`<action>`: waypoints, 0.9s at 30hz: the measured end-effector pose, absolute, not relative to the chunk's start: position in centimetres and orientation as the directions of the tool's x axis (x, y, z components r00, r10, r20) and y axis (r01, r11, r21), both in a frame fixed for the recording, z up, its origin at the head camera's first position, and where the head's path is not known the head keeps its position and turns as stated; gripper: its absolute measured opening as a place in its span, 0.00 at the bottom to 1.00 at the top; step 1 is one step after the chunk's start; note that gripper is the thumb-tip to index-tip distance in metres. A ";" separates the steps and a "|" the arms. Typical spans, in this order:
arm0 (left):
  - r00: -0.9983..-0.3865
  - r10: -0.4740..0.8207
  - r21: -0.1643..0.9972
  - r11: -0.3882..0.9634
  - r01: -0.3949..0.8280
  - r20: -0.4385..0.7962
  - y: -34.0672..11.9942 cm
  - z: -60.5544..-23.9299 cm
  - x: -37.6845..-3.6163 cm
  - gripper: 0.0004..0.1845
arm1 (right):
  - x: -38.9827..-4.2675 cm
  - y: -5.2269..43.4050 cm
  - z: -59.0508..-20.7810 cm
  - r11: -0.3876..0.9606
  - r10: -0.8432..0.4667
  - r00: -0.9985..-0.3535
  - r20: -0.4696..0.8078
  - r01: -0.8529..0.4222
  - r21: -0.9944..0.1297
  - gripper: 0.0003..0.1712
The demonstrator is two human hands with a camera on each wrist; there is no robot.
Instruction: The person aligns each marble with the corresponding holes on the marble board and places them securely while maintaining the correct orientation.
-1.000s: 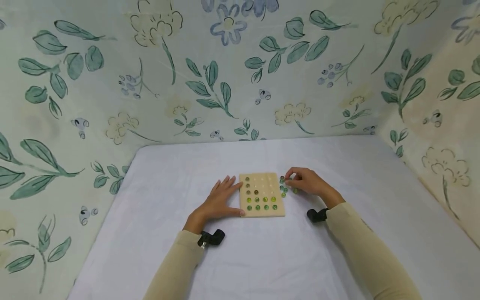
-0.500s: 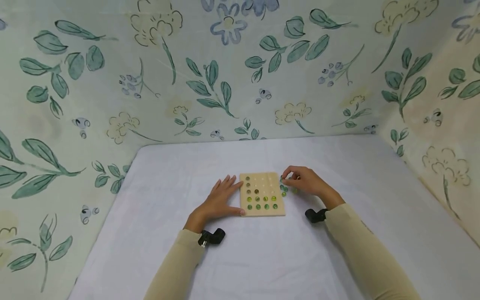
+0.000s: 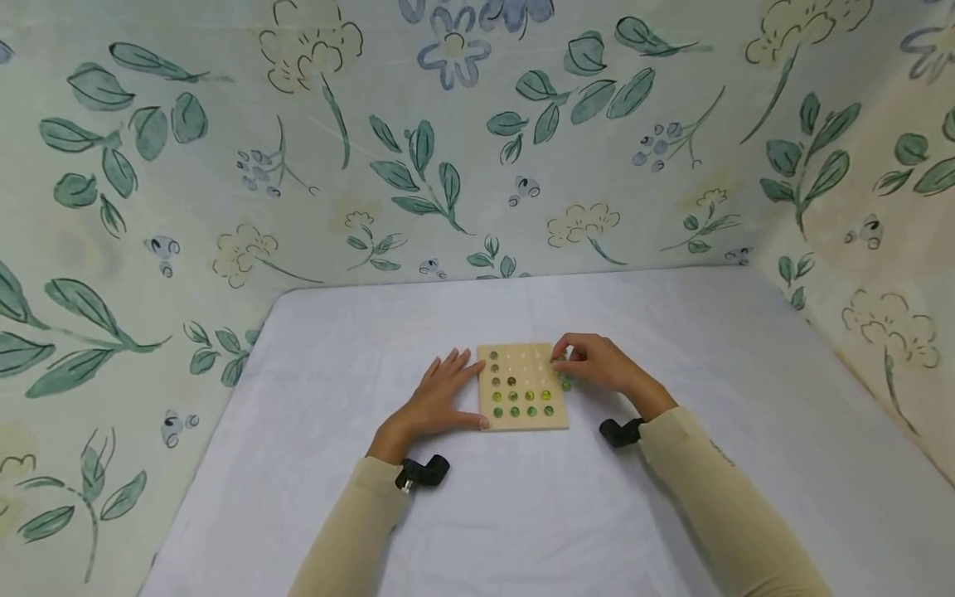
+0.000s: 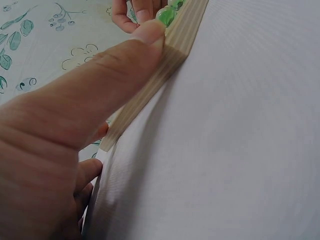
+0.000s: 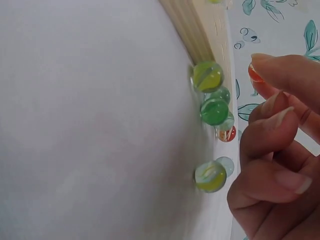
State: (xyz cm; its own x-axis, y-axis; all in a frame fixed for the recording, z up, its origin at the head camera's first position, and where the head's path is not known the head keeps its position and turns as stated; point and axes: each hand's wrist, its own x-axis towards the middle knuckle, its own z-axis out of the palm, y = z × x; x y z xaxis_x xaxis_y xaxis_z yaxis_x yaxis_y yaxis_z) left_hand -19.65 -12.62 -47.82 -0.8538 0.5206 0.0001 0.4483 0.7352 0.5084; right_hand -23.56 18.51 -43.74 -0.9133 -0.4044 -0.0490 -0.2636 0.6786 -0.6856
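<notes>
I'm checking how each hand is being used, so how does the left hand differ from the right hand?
The left hand lies flat with straight fingers against the wooden board's left edge; the right hand is raised at the board's right side, fingers curled, above loose marbles. Both wear beige sleeves.

Loose marbles point(image 5: 214, 111) crowd board's point(image 3: 522, 388) right.

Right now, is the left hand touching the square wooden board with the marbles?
Touching. In the left wrist view the left hand presses its thumb flat against the edge of the square wooden board; no gap shows.
</notes>
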 end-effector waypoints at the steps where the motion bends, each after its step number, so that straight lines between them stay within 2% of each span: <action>1: -0.855 0.519 0.509 0.736 0.446 0.000 -12.6 -47.8 -19.6 0.55 | -23.6 18.4 -43.8 0.677 -0.406 -0.912 -0.050 -0.264 -0.687 0.07; 11: -0.855 0.518 0.502 0.741 0.445 -0.006 -12.7 -47.9 -19.6 0.55 | -23.0 17.1 -43.7 0.667 -0.408 -0.908 -0.100 -0.221 -0.711 0.07; 27: -0.856 0.517 0.508 0.738 0.445 -0.001 -12.7 -47.8 -19.6 0.54 | -22.7 15.6 -44.0 0.631 -0.477 -0.875 -0.085 -0.274 -0.726 0.07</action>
